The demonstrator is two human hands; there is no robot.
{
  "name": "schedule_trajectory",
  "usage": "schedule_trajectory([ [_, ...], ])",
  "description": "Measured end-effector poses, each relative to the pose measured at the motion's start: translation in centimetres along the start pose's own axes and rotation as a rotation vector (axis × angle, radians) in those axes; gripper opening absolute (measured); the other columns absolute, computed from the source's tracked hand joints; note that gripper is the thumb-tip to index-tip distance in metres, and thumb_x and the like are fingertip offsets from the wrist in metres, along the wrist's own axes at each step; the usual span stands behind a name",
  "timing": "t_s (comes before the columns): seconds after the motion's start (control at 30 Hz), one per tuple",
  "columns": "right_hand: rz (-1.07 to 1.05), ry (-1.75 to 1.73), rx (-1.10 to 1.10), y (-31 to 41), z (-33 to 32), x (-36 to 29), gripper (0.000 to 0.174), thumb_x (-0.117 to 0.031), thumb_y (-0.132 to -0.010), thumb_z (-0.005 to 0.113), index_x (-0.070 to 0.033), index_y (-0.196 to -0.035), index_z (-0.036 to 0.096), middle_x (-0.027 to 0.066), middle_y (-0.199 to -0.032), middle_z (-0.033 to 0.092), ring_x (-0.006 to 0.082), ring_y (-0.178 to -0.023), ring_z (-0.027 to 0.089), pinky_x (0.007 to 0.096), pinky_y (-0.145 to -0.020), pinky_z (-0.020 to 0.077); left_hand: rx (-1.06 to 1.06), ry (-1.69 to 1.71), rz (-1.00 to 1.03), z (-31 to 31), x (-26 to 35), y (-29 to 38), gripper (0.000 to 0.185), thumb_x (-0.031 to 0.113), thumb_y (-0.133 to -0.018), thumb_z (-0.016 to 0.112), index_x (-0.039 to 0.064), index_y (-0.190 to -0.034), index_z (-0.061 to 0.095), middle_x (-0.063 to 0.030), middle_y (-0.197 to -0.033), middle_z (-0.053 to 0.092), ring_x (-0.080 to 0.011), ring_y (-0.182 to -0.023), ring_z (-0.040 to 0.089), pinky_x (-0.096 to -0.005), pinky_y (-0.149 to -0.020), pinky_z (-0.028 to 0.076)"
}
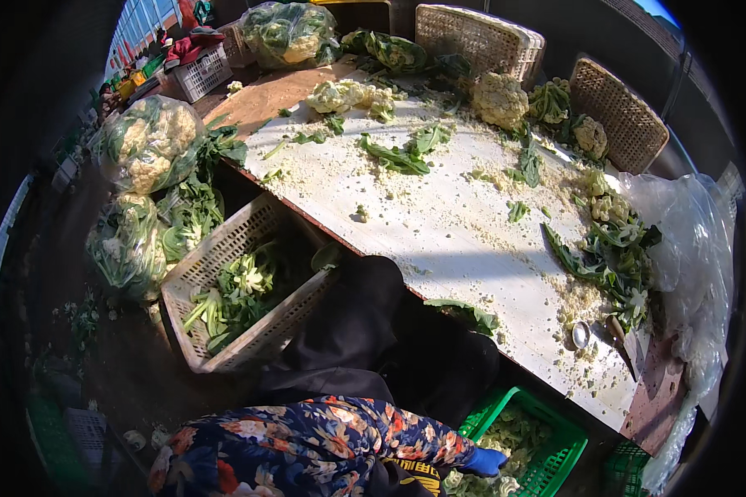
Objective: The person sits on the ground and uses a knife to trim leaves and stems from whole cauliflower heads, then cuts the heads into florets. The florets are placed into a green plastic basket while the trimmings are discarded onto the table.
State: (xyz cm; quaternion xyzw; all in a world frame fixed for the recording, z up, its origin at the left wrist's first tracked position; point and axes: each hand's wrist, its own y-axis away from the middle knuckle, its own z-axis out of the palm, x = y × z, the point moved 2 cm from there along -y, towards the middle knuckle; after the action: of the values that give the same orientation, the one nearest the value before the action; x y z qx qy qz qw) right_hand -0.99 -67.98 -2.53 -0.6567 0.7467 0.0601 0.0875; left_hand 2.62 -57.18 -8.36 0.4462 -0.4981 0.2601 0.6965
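My left hand, in a blue glove below a floral sleeve, reaches across my body to the right. It is at a green plastic crate beside my knees, touching or just above the cauliflower pieces inside. Its fingers are partly hidden, so a hold does not show. My right hand is out of view. Before me stands a white-topped table strewn with cauliflower crumbs. A metal spoon and a knife lie near its right end.
A beige crate with leaves stands left of my knees. Bagged cauliflowers are stacked further left. Whole cauliflower heads and upright baskets line the far edge. Clear plastic sheeting hangs over the right end, beside trimmed leaves.
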Motion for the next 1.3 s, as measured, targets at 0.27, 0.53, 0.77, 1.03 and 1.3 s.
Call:
schedule_trajectory([
  [0.27,-0.013,-1.272,-0.291,-7.2,-1.8,-14.0,0.032,-0.020,-0.093,0.052,-0.003,-0.121,0.051,0.0111,-0.087,0.063,0.0100,-0.060,0.053,0.0239,-0.059,0.0441,0.500,0.543,0.594,-30.8,15.4,18.3,0.050,0.023,-0.091,0.061,0.002,-0.132,0.043,-0.0045,-0.111,0.059,-0.0120,-0.097,0.056,-0.0271,-0.082,0.046],
  [0.53,-0.273,-1.322,-0.772,-7.1,2.1,-48.9,0.035,-0.032,-0.092,0.056,-0.004,-0.113,0.055,0.0101,-0.076,0.057,0.0135,-0.040,0.049,0.0243,-0.034,0.0332,1.915,-0.314,0.293,-64.8,11.0,42.0,0.058,0.022,-0.081,0.072,-0.004,-0.126,0.047,-0.0174,-0.118,0.058,-0.0186,-0.099,0.058,-0.0274,-0.083,0.048],
  [0.77,-0.311,-1.221,-0.669,-5.8,8.0,-52.1,0.022,-0.020,-0.093,0.054,0.001,-0.100,0.053,0.0036,-0.049,0.048,0.0123,-0.040,0.047,0.0237,-0.041,0.0354,2.171,-0.580,-0.530,-80.1,6.3,48.2,0.086,0.049,-0.071,0.072,0.018,-0.141,0.034,-0.0130,-0.143,0.036,-0.0412,-0.131,0.030,-0.0519,-0.106,0.028],
  [1.03,-0.307,-1.197,-0.620,-6.0,8.2,-52.5,0.022,-0.018,-0.094,0.052,0.003,-0.101,0.052,0.0046,-0.047,0.047,0.0128,-0.038,0.046,0.0243,-0.039,0.0326,2.013,-0.850,-0.491,-82.5,4.2,47.9,0.045,0.035,-0.067,0.078,0.023,-0.107,0.062,-0.0145,-0.117,0.050,-0.0349,-0.108,0.048,-0.0464,-0.088,0.047],
  [1.3,-0.210,-1.243,-0.610,-6.8,9.1,-51.9,0.019,-0.016,-0.094,0.052,0.001,-0.099,0.054,0.0045,-0.052,0.049,0.0118,-0.041,0.045,0.0244,-0.041,0.0341,1.710,-0.918,0.199,-64.1,3.9,41.7,0.033,0.019,-0.068,0.081,0.013,-0.096,0.064,-0.0081,-0.096,0.058,-0.0252,-0.090,0.054,-0.0355,-0.079,0.045],
])
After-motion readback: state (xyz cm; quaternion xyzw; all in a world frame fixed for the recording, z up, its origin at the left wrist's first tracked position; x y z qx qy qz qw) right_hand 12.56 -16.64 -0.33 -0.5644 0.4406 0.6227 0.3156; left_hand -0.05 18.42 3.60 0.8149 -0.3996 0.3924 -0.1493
